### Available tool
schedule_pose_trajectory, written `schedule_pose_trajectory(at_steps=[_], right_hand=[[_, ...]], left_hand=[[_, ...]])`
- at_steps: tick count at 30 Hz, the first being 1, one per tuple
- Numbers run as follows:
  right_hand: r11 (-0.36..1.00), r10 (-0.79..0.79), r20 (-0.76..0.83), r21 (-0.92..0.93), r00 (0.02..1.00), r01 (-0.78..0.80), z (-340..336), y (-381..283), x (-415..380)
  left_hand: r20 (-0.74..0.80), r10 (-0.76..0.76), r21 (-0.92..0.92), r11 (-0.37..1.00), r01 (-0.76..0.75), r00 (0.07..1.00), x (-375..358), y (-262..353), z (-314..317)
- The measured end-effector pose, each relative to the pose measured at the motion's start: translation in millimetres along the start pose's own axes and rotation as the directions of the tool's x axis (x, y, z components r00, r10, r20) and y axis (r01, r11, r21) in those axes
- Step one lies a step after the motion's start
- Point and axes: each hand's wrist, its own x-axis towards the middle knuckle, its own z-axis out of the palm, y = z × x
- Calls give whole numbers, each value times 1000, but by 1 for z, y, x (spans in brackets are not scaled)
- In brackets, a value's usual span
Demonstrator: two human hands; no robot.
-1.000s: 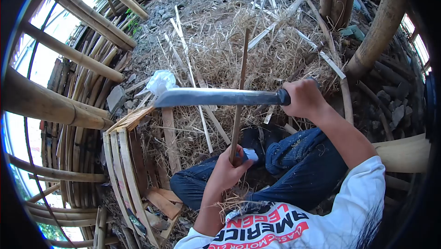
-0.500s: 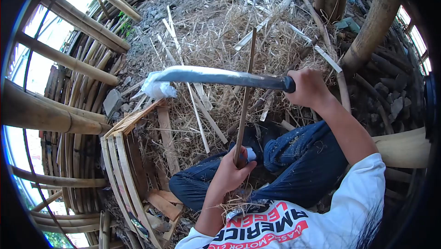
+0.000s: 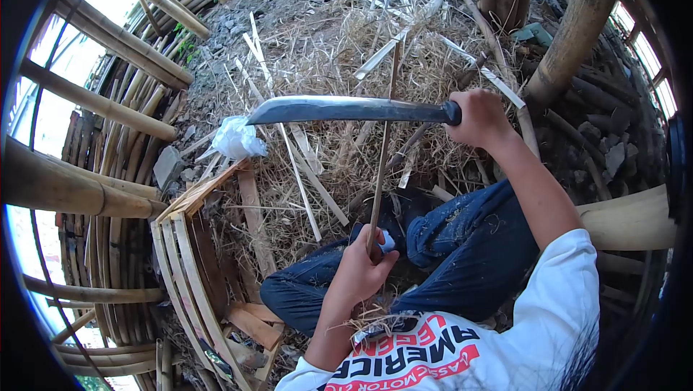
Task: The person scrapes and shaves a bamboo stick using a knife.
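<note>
Head view: right hand (image 3: 478, 118) clamped on machete (image 3: 346, 110) handle, blade now flat again and higher in frame than a second ago, crossing the bamboo strip (image 3: 381, 160) near its top. Left hand (image 3: 359, 270) gripping strip's lower end at centre, upright. Looks like repeated shaving strokes.

Seen from the head view: left hand (image 3: 359, 270) closed around thin bamboo strip (image 3: 380, 167), held upright above the knees. Right hand (image 3: 477, 117) gripped machete (image 3: 346, 110), blade lying level across the strip near its top. White plastic bag (image 3: 237, 138) left of the strip, on straw-littered ground (image 3: 325, 66).
</note>
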Motion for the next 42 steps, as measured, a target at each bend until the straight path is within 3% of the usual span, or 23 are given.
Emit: schedule_pose_trajectory(at_steps=[10,13,15,30,34,36,38,42], right_hand=[[998,-25,28,-50,999,26,6,2,4],[999,-9,2,-51,1000,9,4,12,6],[994,113,-17,3,993,-113,-1,21,9],[989,143,26,-50,989,-142,4,34,9],[991,101,-30,-84,994,-103,-2,23,5],[993,70,-59,-91,996,-75,-6,9,1],[999,15,-24,50,1000,-13,-3,-4,-4],[998,-45,49,41,998,43,-4,-10,1]], left_hand=[[-23,-19,72,997,20,1000,-6,3,-1],[-2,-28,52,998,28,1000,-9,1,0],[33,8,16,1000,-8,999,-13,-4,0],[13,-42,49,998,42,999,-12,4,6],[19,-54,19,998,54,998,-15,6,7],[47,-60,-98,993,64,997,-20,2,3],[39,-91,-119,988,95,995,-21,6,1],[12,-44,-98,994,45,999,-21,4,-1]])
